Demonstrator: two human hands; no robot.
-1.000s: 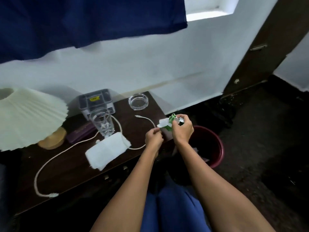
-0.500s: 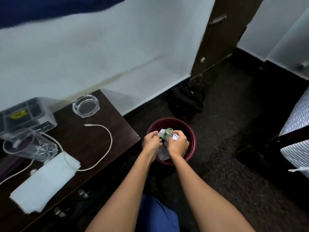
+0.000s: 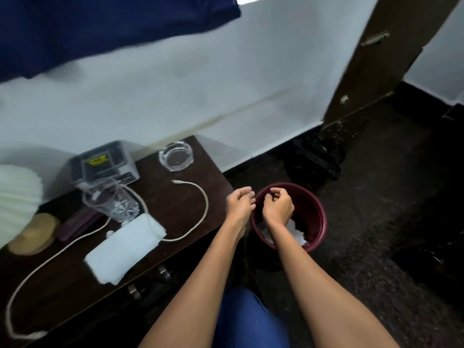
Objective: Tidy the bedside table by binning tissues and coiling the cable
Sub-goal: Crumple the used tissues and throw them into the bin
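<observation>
A dark red bin (image 3: 319,223) stands on the floor just right of the bedside table (image 3: 175,209), with crumpled white tissues (image 3: 294,232) inside. My right hand (image 3: 277,206) hovers over the bin's mouth, fingers loosely curled, holding nothing. My left hand (image 3: 240,204) is at the table's right edge beside the bin, fingers relaxed and empty. A white cable (image 3: 204,197) loops across the table, runs over a folded white tissue pad (image 3: 125,247) and trails to the front left corner.
On the table stand a cut-glass tumbler (image 3: 113,200), a glass ashtray (image 3: 176,156), a grey box (image 3: 103,164) at the wall, a purple case (image 3: 75,225) and a lamp (image 3: 18,194) at far left. Dark floor lies to the right, with a door (image 3: 376,59) behind.
The white and green crumpled wad that both hands held over the bin is gone from them. Both hands are now empty, and the left has moved toward the table edge.
</observation>
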